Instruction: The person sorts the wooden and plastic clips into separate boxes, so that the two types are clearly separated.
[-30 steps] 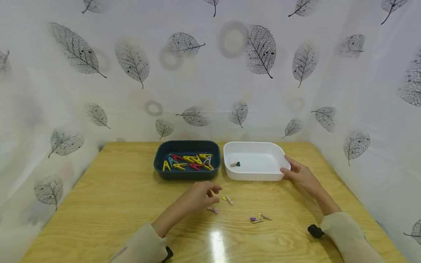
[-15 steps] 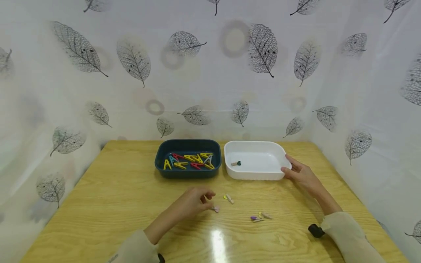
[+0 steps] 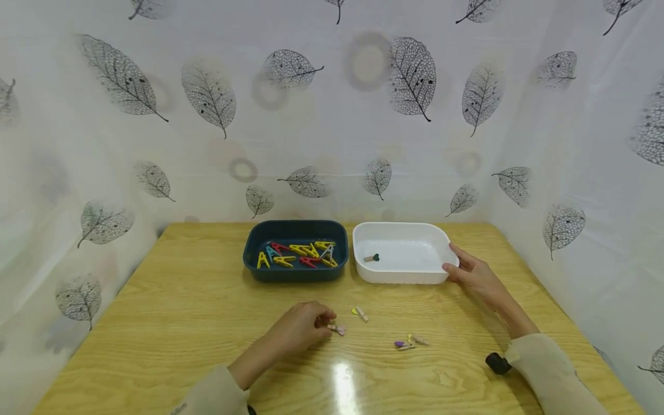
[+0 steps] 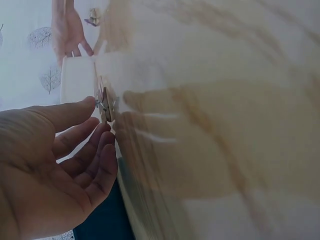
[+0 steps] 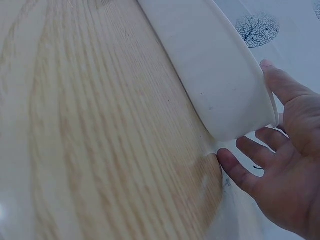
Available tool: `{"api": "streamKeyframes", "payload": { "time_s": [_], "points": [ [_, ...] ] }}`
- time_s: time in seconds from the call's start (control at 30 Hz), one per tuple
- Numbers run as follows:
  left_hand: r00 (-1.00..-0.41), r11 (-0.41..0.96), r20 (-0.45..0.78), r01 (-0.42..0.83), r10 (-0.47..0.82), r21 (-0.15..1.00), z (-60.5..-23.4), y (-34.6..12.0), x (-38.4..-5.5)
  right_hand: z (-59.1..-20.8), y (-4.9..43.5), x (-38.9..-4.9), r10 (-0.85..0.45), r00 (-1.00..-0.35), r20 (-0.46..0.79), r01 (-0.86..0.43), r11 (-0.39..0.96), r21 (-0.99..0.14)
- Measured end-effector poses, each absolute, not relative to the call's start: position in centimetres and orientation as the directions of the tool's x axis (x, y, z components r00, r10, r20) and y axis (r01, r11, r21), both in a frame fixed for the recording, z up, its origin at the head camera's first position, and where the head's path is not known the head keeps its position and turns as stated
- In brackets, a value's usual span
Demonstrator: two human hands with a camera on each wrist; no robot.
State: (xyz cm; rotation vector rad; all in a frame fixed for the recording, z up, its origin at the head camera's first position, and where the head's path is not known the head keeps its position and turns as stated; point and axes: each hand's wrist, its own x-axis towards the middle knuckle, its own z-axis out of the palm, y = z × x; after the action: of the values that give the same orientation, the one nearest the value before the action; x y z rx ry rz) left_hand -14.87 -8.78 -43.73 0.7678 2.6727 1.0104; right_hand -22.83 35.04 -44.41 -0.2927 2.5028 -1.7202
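My left hand (image 3: 298, 328) pinches the near end of a small wooden clothespin with a pink decoration (image 3: 338, 329), low at the tabletop. In the left wrist view, the thumb and curled fingertips meet around this clothespin (image 4: 106, 105). My right hand (image 3: 479, 282) grips the right end of a white plastic tray (image 3: 402, 278). From the right wrist, the thumb is at the tray's rim and the fingers are spread along its end wall (image 5: 220, 95). One small clothespin with a dark green decoration (image 3: 371, 258) lies inside the tray.
Left of the white tray stands a dark blue tray (image 3: 295, 275) holding several coloured plastic clothespins. A yellow-tipped wooden clothespin (image 3: 361, 314) lies in front of the trays. Nearer right are a purple-tipped clothespin (image 3: 404, 346) and another yellow one (image 3: 419, 340). A leaf-patterned curtain (image 3: 332, 127) borders the table.
My left hand has moved left and down toward the pink clothespin, and its fingers have closed in on that clothespin's end. The right hand stays on the white tray.
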Motion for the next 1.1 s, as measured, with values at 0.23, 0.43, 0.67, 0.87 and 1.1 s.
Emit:
{"api": "streamKeyframes", "payload": {
  "time_s": [0.23,0.43,0.67,0.87,1.1],
  "points": [
    [-0.854,0.647,-0.035,0.367,0.520,0.668,-43.72,-8.51,-14.88,-44.35,35.05,-22.82,-0.209,-0.978,0.028,-0.100,0.345,-0.933],
    [-0.851,0.656,-0.030,0.382,0.525,0.651,-43.88,-8.30,-14.88,-44.36,35.03,-22.74,-0.204,-0.979,0.024,-0.097,0.357,-0.929],
    [-0.850,0.686,-0.020,0.410,0.526,0.602,-44.51,-8.25,-14.99,-44.48,35.10,-22.83,-0.204,-0.979,0.020,-0.092,0.353,-0.931],
    [-0.849,0.690,-0.020,0.416,0.529,0.592,-44.41,-8.21,-14.99,-44.39,35.10,-22.85,-0.205,-0.979,0.022,-0.095,0.357,-0.929],
    [-0.855,0.692,-0.030,0.398,0.518,0.602,-44.19,-8.29,-14.86,-44.37,35.11,-22.85,-0.216,-0.976,0.029,-0.100,0.327,-0.940]
  ]
}}
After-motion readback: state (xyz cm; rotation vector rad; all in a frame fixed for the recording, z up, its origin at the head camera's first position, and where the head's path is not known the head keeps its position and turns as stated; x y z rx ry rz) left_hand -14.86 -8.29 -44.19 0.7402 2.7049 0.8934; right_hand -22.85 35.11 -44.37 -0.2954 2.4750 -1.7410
